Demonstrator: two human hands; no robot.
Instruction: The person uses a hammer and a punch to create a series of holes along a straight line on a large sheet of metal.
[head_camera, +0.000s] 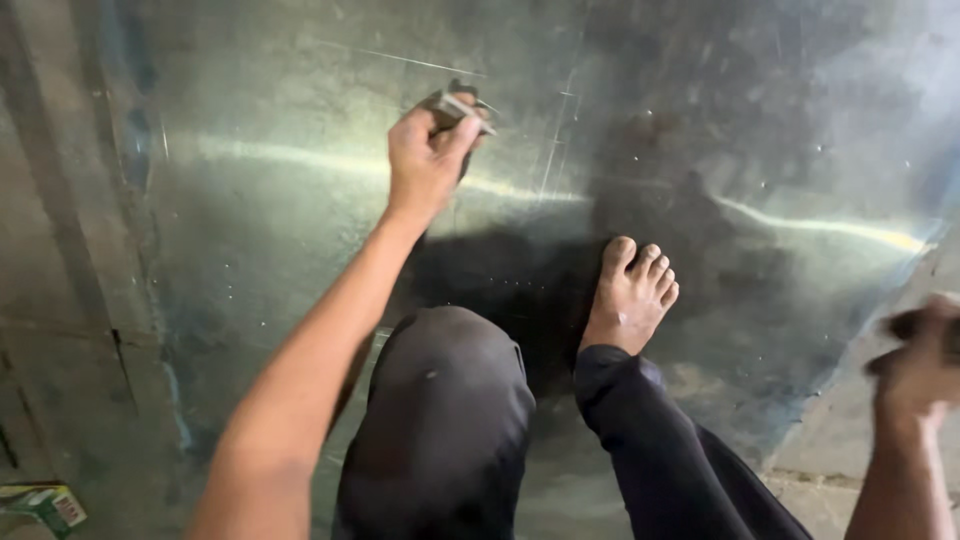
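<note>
Marking-out work on a large grey sheet of dull galvanised metal (300, 250) laid flat on the floor: I crouch on it with one bare foot (632, 295) planted on the sheet and my knee in dark trousers (445, 400) bent up in front of me. My left hand (425, 160) is stretched out ahead, fingers curled tight around a small grey metal tool (455, 108) whose tip meets the sheet just beyond my knuckles; what kind of tool it is I cannot tell for certain, but it sits beside thin scratched lines (555, 140) that cross the surface. My right hand (925, 350) hangs at the edge of view, blurred, apparently closed on something small and dark, though I cannot make out what, nor how firmly it is held. A pale streak of reflected light (830, 225) runs across the sheet from side to side, and a small green and white packet (45, 503) lies on the concrete floor at the lower left corner.

By my judgement the step in hand is scribing or pressing a mark at this spot. The next stroke would call for a steady wrist, even pressure on the tip, and my foot kept firm so the sheet does not shift.
</note>
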